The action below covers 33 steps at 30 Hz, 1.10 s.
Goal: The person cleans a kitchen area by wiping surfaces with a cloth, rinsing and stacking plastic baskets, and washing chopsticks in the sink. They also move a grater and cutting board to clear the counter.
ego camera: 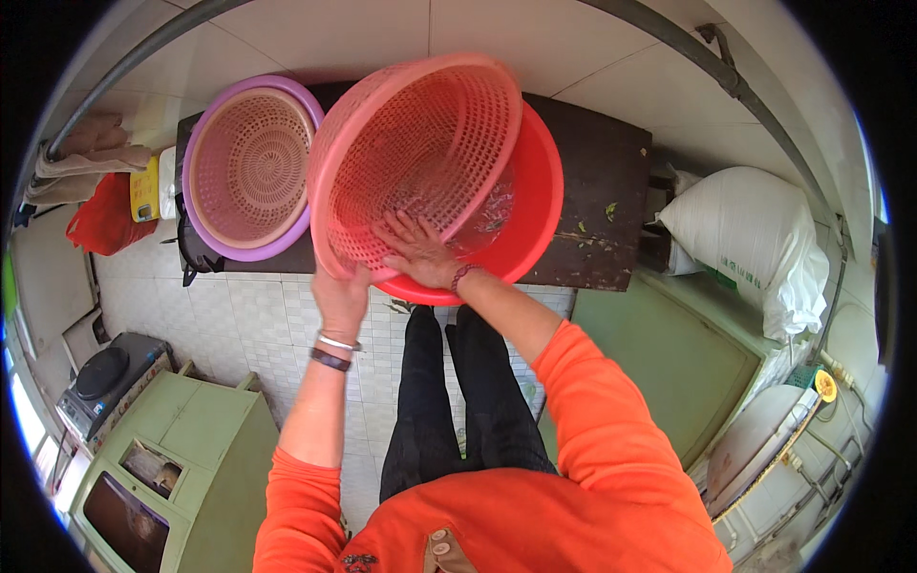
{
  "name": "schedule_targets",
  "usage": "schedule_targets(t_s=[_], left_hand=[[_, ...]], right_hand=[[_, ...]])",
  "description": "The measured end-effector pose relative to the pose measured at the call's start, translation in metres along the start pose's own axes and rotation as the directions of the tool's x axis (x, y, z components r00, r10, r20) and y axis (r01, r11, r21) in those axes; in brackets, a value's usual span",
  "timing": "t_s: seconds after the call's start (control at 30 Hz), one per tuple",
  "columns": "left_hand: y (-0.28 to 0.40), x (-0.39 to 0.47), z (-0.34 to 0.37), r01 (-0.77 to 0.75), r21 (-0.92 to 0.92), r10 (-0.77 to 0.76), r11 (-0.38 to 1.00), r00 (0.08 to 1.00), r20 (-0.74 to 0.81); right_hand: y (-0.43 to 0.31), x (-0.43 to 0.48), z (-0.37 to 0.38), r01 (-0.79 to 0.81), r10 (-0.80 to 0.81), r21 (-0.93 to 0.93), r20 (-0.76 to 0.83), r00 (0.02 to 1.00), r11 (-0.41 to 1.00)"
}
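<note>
A pink plastic colander [344, 147] stands tilted over a red plastic basin [537, 208], its left side raised. Clear water [494, 215] shows in the basin to the right of the colander's rim. My left hand [339, 302] grips the colander's near rim, thumb towards the right. Inside the colander, my right hand [418, 252] rests palm down on the near wall with its fingers spread. To the left sits a purple basin [192, 208] with a beige plastic colander [272, 157] nested in it.
A dark bench [594, 186] with leaf scraps carries the basins against the tiled wall. A white woven sack [745, 229] is at right, near a green cabinet [659, 358]. Another green cabinet [229, 458] stands lower left. A grey rail [666, 43] curves across the top.
</note>
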<state>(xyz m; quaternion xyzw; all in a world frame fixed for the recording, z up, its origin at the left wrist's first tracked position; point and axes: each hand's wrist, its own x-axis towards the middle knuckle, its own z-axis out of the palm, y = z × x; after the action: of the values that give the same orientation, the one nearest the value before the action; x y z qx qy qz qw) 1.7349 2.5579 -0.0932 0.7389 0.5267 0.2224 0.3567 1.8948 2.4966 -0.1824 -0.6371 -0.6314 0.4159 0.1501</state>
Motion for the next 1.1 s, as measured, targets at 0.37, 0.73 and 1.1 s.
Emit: schedule_targets(t_s=[0.37,0.73,1.1], left_hand=[[0.023,0.022,-0.003,-0.17,-0.035,0.162,0.985,0.974,-0.159],[0.093,0.074,-0.048,-0.13,0.349,0.118,0.928,0.991,0.055],[0.061,0.063,-0.048,-0.038,0.094,0.028,0.995,0.994,0.106]], right_hand=[[0.008,-0.003,0.01,-0.118,0.099,-0.172,-0.119,0.988,0.978],[0.069,-0.018,-0.042,-0.123,0.028,-0.543,-0.18,0.983,0.831],[0.07,-0.038,-0.054,0.092,-0.106,-0.471,-0.004,0.994,0.877]])
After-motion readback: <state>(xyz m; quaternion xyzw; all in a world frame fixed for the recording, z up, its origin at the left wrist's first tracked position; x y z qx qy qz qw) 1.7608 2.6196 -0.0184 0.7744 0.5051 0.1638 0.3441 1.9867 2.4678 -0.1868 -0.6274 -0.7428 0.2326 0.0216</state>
